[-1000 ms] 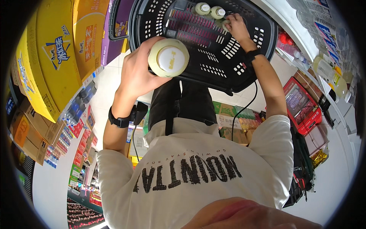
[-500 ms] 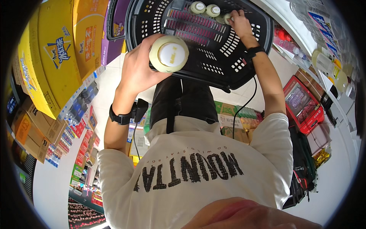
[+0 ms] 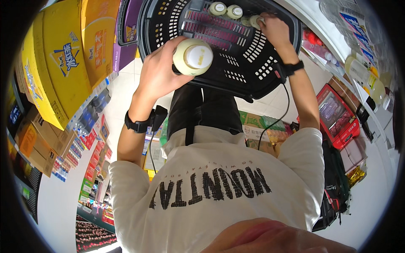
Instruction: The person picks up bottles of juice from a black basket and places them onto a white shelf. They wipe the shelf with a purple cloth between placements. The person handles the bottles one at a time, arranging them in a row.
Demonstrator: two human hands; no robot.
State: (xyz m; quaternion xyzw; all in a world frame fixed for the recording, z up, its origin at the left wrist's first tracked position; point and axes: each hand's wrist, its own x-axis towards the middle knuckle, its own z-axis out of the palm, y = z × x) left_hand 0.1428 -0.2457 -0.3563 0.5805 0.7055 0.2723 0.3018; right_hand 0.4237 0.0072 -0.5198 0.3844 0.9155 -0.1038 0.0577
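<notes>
Your bare left hand (image 3: 158, 69) curls in a wide, rounded grip; your bare right hand (image 3: 276, 31), angled inward, reaches farther forward, bent closed.

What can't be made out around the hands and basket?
Head view:
- Held bottle, left hand: base hidden by its own upper part.
- Pale bottle at the right hand: cap partly covered by fingers; grip unclear.
- Basket: far rim cut off by the top edge.

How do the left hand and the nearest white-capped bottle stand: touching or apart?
Touching: in the head view, the left hand grips the bottle around its side.
</notes>
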